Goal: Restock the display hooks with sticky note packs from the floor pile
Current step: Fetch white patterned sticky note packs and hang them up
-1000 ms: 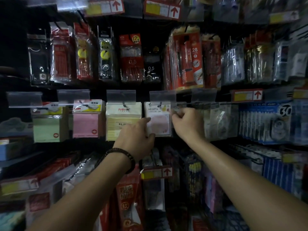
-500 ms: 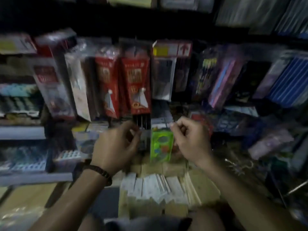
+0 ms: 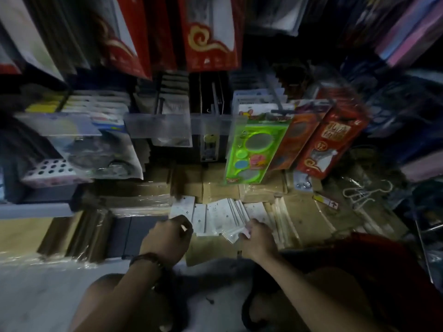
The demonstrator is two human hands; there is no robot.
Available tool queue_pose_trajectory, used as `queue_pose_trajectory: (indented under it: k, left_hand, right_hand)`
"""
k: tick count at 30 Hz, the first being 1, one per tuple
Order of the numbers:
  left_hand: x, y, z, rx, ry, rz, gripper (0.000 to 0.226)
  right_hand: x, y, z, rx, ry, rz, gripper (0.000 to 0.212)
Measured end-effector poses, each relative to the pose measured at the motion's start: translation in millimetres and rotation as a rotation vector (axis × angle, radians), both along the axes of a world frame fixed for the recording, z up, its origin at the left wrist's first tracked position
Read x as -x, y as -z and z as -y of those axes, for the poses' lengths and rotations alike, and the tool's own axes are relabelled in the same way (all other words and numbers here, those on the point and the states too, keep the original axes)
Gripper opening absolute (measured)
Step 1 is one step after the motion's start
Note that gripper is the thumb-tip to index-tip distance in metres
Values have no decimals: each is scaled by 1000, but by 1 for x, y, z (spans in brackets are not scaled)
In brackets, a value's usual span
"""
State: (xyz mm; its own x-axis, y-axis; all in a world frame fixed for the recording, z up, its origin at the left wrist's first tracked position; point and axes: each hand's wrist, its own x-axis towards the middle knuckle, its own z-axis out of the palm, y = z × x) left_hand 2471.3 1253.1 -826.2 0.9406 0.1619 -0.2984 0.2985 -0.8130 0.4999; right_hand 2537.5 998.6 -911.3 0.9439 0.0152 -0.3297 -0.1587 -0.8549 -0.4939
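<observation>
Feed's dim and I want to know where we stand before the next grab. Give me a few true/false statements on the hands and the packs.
1. The left hand and right hand are both down at the packs on the floor. True.
2. A bracelet sits on the left wrist. True.
3. The packs are pink. False: they look white.
4. The green pack lies flat among them. False: it hangs behind them.
5. One hand reaches up to a hook. False: neither does.
</observation>
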Motion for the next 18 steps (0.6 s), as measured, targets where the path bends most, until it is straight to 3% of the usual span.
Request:
queue_pose_trajectory:
  k: [3,11,18]
  left_hand:
    - [-4,21,-6,35,-44,-69,9]
    - [-12,47,-1,-10,57,-219,14]
    - [-23,49,-1,-54,102,-235,16]
  right_hand:
    - [-25,26,-20,183,-10,-29,47]
    - [-66,93,-68,378,12,-102,108]
    - [-66,128,-83,452,107,-28,121]
